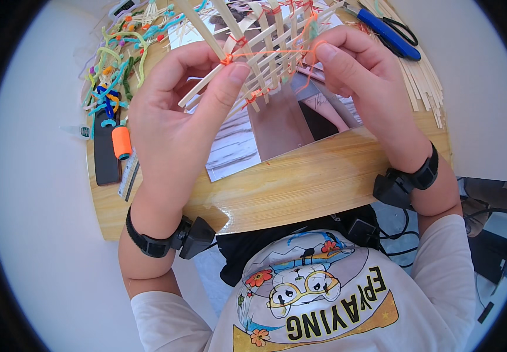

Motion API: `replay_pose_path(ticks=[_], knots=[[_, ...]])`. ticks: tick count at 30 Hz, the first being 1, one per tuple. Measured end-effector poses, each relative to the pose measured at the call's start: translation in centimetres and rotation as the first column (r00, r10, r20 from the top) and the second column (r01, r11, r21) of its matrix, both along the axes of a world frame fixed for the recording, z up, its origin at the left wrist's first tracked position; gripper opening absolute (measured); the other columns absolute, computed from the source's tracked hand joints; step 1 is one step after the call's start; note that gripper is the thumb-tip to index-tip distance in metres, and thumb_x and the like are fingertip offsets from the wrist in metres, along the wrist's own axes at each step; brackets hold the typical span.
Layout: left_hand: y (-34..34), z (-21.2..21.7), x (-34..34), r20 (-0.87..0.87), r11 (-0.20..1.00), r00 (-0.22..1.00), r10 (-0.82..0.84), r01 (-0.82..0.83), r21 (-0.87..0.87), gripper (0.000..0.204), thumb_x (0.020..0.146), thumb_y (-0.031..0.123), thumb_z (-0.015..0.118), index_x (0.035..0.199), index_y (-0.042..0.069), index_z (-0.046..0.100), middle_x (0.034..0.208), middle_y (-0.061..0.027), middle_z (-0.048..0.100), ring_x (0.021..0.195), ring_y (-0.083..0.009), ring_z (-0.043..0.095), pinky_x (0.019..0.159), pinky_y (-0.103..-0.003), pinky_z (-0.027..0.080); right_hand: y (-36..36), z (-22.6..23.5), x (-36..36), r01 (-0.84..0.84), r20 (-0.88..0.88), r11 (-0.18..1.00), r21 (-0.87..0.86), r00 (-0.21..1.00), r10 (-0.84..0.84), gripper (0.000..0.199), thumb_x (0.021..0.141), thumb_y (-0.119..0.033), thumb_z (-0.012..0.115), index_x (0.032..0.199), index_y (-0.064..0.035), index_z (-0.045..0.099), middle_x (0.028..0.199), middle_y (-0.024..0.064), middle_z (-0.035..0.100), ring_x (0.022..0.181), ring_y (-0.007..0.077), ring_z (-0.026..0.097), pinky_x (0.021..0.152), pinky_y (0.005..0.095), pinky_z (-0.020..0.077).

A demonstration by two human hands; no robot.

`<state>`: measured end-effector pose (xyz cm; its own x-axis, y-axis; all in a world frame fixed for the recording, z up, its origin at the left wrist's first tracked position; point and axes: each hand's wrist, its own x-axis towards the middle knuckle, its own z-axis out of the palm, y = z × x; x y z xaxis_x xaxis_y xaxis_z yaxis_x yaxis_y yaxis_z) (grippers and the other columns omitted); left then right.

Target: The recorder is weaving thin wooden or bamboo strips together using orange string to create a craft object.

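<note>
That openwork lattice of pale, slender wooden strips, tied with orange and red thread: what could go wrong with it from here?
The openwork lattice of pale, slender wooden strips could bend or crack if the bare left hand pinches its corner too hard. The thin orange thread, drawn across to the bare right hand, might slip from those fingertips or snag on a jutting strip end.

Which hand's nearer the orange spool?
Left. The left hand is just right of the orange spool, gripping the stick lattice; the right hand is much farther right, at the lattice's far side.
</note>
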<state>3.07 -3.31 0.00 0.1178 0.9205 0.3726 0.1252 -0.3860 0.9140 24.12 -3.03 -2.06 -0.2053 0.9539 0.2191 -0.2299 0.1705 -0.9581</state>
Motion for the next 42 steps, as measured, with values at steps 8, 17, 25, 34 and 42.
replay_pose_path(ticks=[8, 17, 25, 34, 42], knots=[[0.2, -0.1, -0.3, 0.097, 0.997, 0.994, -0.044, 0.050, -0.054, 0.026, 0.083, 0.008, 0.066, 0.105, -0.003, 0.058, 0.096, -0.0063, 0.062, 0.088, -0.0109, 0.058, 0.075, -0.024, 0.050, -0.6, 0.8, 0.0, -0.065, 0.097, 0.997, -0.045, 0.993, 0.069, 0.013, 0.090, -0.013, 0.057, 0.094, -0.0008, 0.059, 0.080, -0.0005, 0.062, 0.069, 0.0017, 0.053, 0.059, 0.0180, 0.0423], [0.3, 0.0, 0.0, 0.191, 0.989, 0.979, -0.065, 0.088, -0.117, 0.029, 0.084, 0.012, 0.067, 0.106, -0.004, 0.057, 0.099, -0.0101, 0.062, 0.090, -0.0120, 0.059, 0.072, -0.024, 0.053, -1.0, -0.2, -0.9, -0.154, 0.257, 0.988, -0.024, 0.954, 0.155, 0.013, 0.090, -0.014, 0.056, 0.090, -0.0014, 0.060, 0.076, -0.0032, 0.059, 0.069, 0.0015, 0.051, 0.060, 0.0183, 0.0403], [0.5, -0.2, -0.2, 0.130, 0.990, 0.989, -0.068, 0.083, -0.113, 0.027, 0.083, 0.016, 0.069, 0.102, -0.002, 0.059, 0.095, -0.0070, 0.063, 0.086, -0.0095, 0.059, 0.075, -0.022, 0.049, -1.0, -0.5, -0.9, -0.151, 0.321, 0.989, 0.006, 0.936, 0.141, 0.014, 0.090, -0.016, 0.057, 0.089, -0.0026, 0.062, 0.070, -0.0054, 0.056, 0.063, 0.0005, 0.045, 0.053, 0.0181, 0.0357], [0.9, -0.5, -0.3, 0.122, 0.985, 0.989, -0.077, 0.095, -0.142, 0.025, 0.083, 0.019, 0.069, 0.098, 0.000, 0.061, 0.092, -0.0057, 0.064, 0.085, -0.0080, 0.058, 0.072, -0.021, 0.047, -1.1, -0.6, -1.0, -0.134, 0.397, 0.989, 0.058, 0.912, 0.100, 0.014, 0.090, -0.016, 0.057, 0.089, -0.0026, 0.061, 0.066, -0.0050, 0.054, 0.060, 0.0007, 0.045, 0.052, 0.0183, 0.0357], [2.5, -0.8, -1.1, 0.064, 0.981, 0.996, 0.067, -0.054, -0.187, 0.020, 0.084, 0.020, 0.067, 0.091, 0.002, 0.061, 0.085, -0.0036, 0.063, 0.076, -0.0050, 0.057, 0.064, -0.020, 0.048, -0.6, -0.4, -0.9, -0.064, 0.265, 0.998, -0.009, 0.962, 0.064, 0.016, 0.091, -0.018, 0.057, 0.090, -0.0019, 0.061, 0.065, -0.0036, 0.052, 0.058, 0.0012, 0.046, 0.051, 0.0184, 0.0365]])
